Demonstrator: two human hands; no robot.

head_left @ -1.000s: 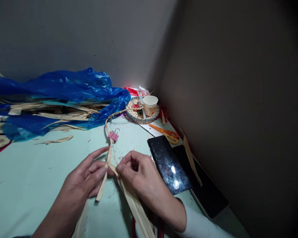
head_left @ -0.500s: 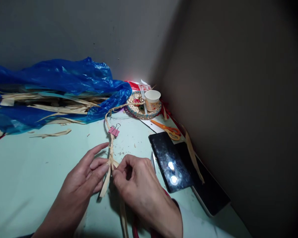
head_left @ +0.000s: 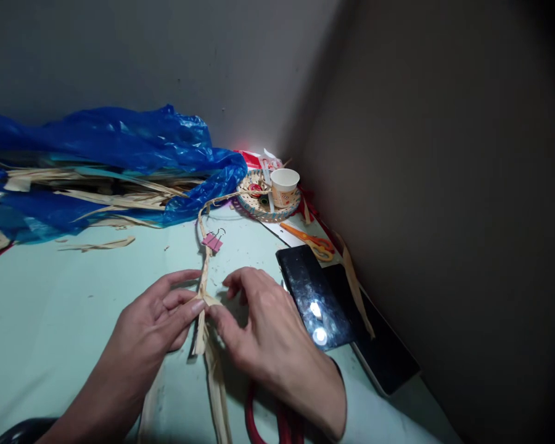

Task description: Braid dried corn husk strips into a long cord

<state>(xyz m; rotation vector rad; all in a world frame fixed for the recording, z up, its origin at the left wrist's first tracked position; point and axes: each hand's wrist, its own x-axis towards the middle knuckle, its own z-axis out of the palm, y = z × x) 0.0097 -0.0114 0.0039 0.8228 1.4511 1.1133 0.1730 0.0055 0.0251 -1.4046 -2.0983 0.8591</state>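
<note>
two hands (head_left: 203,324) pinching one plaited strip (head_left: 204,280)

Two bare hands, the left hand (head_left: 153,316) and the right hand (head_left: 259,320), meet at one braided straw cord (head_left: 202,271), which carries one pink binder clip (head_left: 211,242). Beyond that clip sit one round woven tray (head_left: 254,208), one white paper cup (head_left: 284,187) on the tray, and one pair of orange-handled scissors (head_left: 311,240). Right of the clip lie two dark flat phones (head_left: 312,296), and left of it one crumpled blue plastic sheet (head_left: 111,154).
</note>
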